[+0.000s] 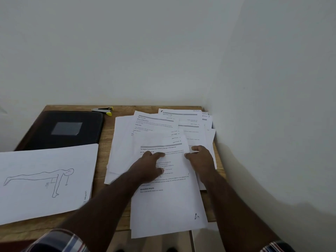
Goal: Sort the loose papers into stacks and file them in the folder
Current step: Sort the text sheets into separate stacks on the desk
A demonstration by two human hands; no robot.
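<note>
Loose papers (163, 135) lie fanned across the right centre of the wooden table (103, 135), the nearest sheets overhanging its front edge. The left hand (149, 164) and right hand (200, 157) press flat on them, fingers spread. A black folder (65, 130) lies shut at upper left, a stapler (102, 109) behind it, and a sheet with a push-up drawing (45, 179) at lower left.

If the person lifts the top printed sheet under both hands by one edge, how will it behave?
The top printed sheet looks like one thin page, so it would probably droop. It overhangs the table edge and lies on loose papers, so it may slide easily. Both the left hand and right hand rest on it.
</note>
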